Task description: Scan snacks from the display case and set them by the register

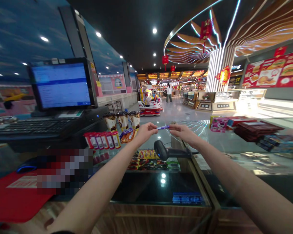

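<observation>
Between my two hands, above the glass counter (148,182), is a thin purple-and-white packet (163,127), seen nearly edge-on. The fingertips of my left hand (146,132) pinch its left end. My right hand (183,132) has its fingers at the right end, closed on it. Below them a black barcode scanner (162,150) lies on the glass, its head toward the left. Left of my left hand stands a row of red tube-shaped packs (104,140) with pale labels. An orange packet (128,136) lies beside them, and several lidded cups (122,121) stand behind.
On the left are a lit monitor (61,86), a keyboard (39,127), a mouse (28,166) and a red mat (17,198). A pink box (218,124) and dark red packs (255,129) are stacked on the right. Farther off, a person (169,92) stands in the hall.
</observation>
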{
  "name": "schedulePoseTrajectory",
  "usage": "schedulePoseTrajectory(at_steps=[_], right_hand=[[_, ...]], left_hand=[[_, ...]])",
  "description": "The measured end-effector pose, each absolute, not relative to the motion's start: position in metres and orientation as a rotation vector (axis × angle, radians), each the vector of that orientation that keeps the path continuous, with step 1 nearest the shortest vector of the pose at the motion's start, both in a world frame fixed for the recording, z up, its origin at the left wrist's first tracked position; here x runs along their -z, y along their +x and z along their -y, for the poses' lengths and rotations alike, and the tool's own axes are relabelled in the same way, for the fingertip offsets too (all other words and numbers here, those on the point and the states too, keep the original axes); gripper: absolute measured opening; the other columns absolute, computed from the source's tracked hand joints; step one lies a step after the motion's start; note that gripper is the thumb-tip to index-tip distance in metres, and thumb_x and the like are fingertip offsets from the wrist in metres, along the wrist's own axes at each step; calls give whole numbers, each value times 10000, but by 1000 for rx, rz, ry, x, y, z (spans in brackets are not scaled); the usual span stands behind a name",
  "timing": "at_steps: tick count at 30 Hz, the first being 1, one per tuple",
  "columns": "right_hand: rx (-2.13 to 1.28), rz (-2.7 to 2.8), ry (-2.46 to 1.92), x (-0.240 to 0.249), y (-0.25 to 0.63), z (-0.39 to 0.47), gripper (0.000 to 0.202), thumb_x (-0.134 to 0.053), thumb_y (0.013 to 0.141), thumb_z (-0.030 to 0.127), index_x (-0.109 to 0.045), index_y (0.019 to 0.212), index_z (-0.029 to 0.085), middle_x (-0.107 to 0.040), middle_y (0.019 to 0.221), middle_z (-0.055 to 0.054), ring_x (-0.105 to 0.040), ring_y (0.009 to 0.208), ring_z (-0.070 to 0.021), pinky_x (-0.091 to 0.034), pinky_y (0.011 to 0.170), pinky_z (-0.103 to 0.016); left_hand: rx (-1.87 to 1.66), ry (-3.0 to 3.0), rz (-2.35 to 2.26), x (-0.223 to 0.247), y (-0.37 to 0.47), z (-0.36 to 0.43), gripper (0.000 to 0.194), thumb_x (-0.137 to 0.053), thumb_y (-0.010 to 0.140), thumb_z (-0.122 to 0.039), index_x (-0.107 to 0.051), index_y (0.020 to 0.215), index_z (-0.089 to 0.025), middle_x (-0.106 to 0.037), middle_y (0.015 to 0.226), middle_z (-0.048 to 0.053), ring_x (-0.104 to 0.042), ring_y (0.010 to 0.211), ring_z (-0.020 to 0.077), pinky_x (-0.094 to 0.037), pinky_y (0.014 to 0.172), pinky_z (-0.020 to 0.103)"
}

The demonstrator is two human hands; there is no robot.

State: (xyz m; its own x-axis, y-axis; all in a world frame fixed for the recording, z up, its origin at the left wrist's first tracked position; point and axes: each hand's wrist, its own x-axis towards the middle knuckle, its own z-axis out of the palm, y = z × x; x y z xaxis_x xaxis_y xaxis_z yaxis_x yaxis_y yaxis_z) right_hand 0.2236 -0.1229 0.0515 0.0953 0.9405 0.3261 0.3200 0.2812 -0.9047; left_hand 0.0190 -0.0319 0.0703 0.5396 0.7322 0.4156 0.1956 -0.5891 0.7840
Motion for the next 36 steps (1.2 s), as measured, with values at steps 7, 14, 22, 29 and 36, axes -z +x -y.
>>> schedulePoseTrajectory(at_steps=[7,14,22,29,36], right_hand=[[-726,1565,-1178,-43,215,108,412,-638,778,164,-671,1189,159,-661,1243,-107,-613,1151,-232,-418,1064,-438],[-733,1659,-1161,-28,214,101,437,-620,807,211,-638,1244,206,-629,1296,-75,-590,1186,-228,-403,1087,-450],[-592,1836,-1334,-21,222,105,450,-606,852,275,-598,1300,228,-595,1335,-96,-559,1218,-274,-423,1061,-499],[-764,1940,-1381,-41,233,132,433,-597,854,433,-643,1229,221,-642,1268,-85,-594,1158,-262,-438,1044,-462],[-778,2208,-1520,-47,233,153,735,-785,647,488,-544,1278,197,-626,1213,-110,-587,1110,-263,-460,964,-396]], left_hand=[[-1082,1869,-748,-56,-3,34,270,-745,661,-286,-663,872,-139,-692,803,36,-610,738,133,-484,734,283],[-1153,1630,-716,-35,-9,32,309,-782,624,-300,-680,872,-146,-682,793,31,-595,730,124,-463,719,269],[-1172,1608,-759,-25,-12,23,302,-788,619,-281,-690,871,-143,-692,821,45,-607,755,135,-471,756,286],[-1183,1632,-832,-17,-18,17,301,-786,618,-265,-690,877,-145,-697,852,53,-621,792,154,-477,815,322],[-1194,1648,-851,-13,-21,15,289,-775,625,-267,-685,873,-149,-695,867,53,-623,813,159,-480,825,323]])
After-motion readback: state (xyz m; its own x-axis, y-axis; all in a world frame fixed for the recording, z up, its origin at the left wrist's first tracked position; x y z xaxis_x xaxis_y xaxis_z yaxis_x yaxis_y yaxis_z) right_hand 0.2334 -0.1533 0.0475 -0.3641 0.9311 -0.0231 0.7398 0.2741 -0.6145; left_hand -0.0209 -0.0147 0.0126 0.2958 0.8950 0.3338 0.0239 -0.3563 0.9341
